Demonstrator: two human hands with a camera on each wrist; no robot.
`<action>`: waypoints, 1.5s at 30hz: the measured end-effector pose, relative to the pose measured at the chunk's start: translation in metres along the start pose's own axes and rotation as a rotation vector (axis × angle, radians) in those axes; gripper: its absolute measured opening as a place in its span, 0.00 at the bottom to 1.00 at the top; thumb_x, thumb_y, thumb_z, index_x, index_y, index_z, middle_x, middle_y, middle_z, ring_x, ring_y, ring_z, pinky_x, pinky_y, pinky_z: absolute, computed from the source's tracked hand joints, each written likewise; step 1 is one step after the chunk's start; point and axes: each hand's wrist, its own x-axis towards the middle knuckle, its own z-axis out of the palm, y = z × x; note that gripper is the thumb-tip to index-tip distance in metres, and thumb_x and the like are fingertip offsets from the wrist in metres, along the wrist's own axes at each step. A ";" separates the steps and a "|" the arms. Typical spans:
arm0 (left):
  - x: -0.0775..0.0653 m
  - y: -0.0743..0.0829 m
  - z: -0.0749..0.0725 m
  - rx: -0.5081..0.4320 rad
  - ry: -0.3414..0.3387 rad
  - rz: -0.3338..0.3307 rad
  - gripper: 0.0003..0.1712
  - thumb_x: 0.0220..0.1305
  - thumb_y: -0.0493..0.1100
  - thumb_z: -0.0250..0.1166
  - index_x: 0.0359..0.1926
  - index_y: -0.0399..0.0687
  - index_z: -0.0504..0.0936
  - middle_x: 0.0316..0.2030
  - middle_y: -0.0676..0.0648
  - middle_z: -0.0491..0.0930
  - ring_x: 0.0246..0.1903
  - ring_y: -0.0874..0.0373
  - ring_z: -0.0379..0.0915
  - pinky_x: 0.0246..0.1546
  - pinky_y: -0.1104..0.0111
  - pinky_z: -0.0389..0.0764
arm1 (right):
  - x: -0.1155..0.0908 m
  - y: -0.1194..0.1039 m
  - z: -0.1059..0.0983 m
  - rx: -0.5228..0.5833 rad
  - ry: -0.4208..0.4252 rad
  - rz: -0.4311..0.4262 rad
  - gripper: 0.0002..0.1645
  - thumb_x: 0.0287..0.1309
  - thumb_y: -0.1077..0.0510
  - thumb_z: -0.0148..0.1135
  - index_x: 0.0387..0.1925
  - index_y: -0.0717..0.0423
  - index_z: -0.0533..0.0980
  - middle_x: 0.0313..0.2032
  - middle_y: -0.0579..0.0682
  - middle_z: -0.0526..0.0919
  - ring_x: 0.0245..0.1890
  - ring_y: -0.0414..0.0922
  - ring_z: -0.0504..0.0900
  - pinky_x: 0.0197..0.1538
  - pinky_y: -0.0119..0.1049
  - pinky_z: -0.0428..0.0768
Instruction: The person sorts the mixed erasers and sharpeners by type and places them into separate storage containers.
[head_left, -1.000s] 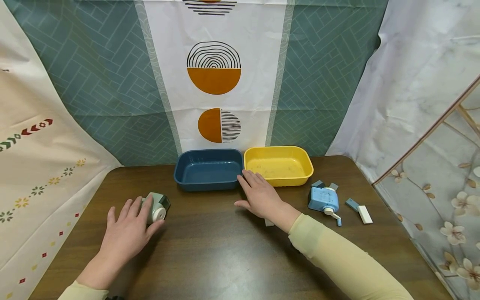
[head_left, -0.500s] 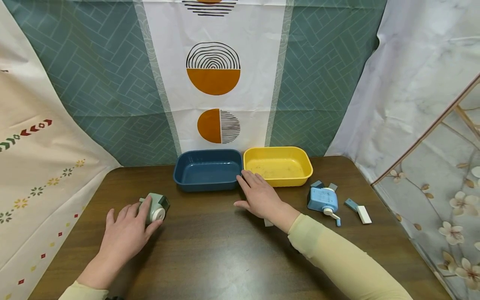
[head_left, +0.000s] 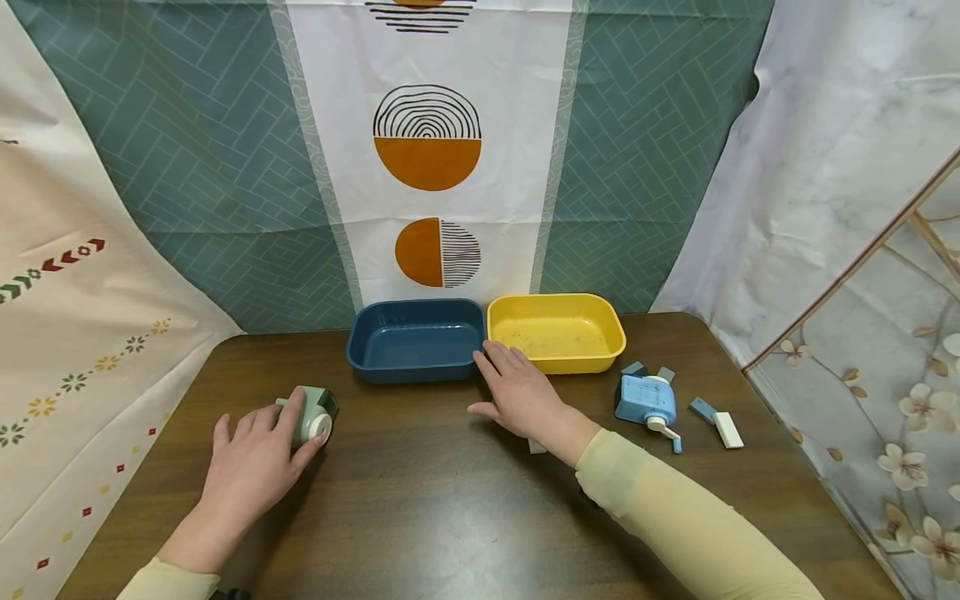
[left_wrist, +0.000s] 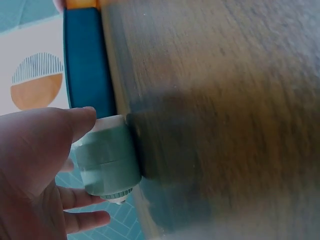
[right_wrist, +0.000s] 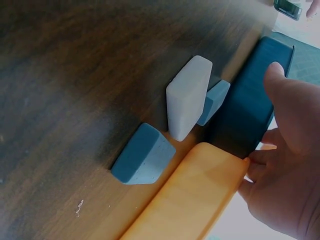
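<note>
My left hand pinches a small green pencil sharpener on the left of the table, index finger over its top and thumb by its white round end. In the left wrist view the green body sits low at the table surface. My right hand is open, fingers extended, fingertips at the adjoining rims of the blue tray and yellow tray. Beneath it, the right wrist view shows a white eraser, a blue eraser and a smaller blue piece, mostly hidden from the head view.
A blue crank pencil sharpener stands right of the right hand. Small blue-grey pieces lie behind it. Farther right are a blue block and a white eraser. A patterned cloth hangs behind both trays.
The left thumb and fingers have drawn slightly closer around the green pencil sharpener, which has barely shifted. The right hand and the trays stay as they were.
</note>
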 end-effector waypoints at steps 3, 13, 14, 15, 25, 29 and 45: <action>0.001 0.002 -0.001 0.001 0.012 0.003 0.49 0.67 0.59 0.79 0.79 0.41 0.70 0.57 0.25 0.82 0.57 0.24 0.78 0.64 0.20 0.58 | 0.000 0.000 0.001 0.003 0.003 0.001 0.55 0.77 0.28 0.60 0.86 0.60 0.60 0.85 0.63 0.59 0.86 0.57 0.56 0.86 0.51 0.54; 0.006 0.003 0.001 -0.004 0.054 0.006 0.48 0.64 0.56 0.80 0.77 0.41 0.72 0.54 0.26 0.84 0.54 0.26 0.79 0.65 0.21 0.58 | 0.000 -0.001 -0.001 0.006 -0.006 0.007 0.55 0.77 0.29 0.61 0.86 0.60 0.60 0.85 0.63 0.58 0.86 0.57 0.56 0.86 0.52 0.54; 0.006 0.003 0.001 -0.006 0.053 0.005 0.48 0.63 0.55 0.80 0.77 0.41 0.72 0.53 0.26 0.84 0.54 0.26 0.79 0.65 0.22 0.58 | 0.000 -0.001 -0.001 0.005 -0.008 0.007 0.55 0.77 0.28 0.60 0.86 0.60 0.60 0.85 0.63 0.58 0.86 0.57 0.56 0.86 0.52 0.53; 0.007 0.003 0.001 -0.006 0.052 0.005 0.48 0.63 0.55 0.80 0.77 0.40 0.72 0.53 0.26 0.83 0.54 0.26 0.79 0.66 0.22 0.58 | 0.000 -0.001 -0.001 0.006 -0.009 0.007 0.55 0.77 0.28 0.60 0.86 0.60 0.60 0.85 0.63 0.58 0.86 0.57 0.56 0.86 0.52 0.53; 0.010 0.004 0.001 -0.019 0.066 0.002 0.45 0.60 0.53 0.81 0.73 0.39 0.75 0.53 0.25 0.83 0.50 0.23 0.80 0.66 0.23 0.58 | 0.000 -0.001 -0.003 -0.012 -0.014 0.003 0.55 0.77 0.28 0.59 0.86 0.61 0.60 0.85 0.63 0.58 0.86 0.57 0.56 0.86 0.51 0.54; 0.010 0.003 0.003 -0.027 0.091 0.011 0.44 0.60 0.52 0.80 0.72 0.39 0.75 0.53 0.26 0.84 0.51 0.25 0.80 0.66 0.23 0.58 | 0.000 -0.001 -0.001 -0.015 -0.016 0.003 0.55 0.77 0.28 0.59 0.86 0.60 0.59 0.85 0.63 0.58 0.86 0.57 0.56 0.86 0.51 0.54; 0.018 0.007 -0.001 -0.045 0.212 0.040 0.42 0.57 0.52 0.78 0.68 0.35 0.78 0.53 0.25 0.84 0.50 0.24 0.79 0.66 0.25 0.60 | 0.000 -0.001 0.000 -0.004 -0.008 0.000 0.55 0.77 0.28 0.60 0.86 0.61 0.59 0.85 0.64 0.57 0.86 0.58 0.56 0.86 0.51 0.53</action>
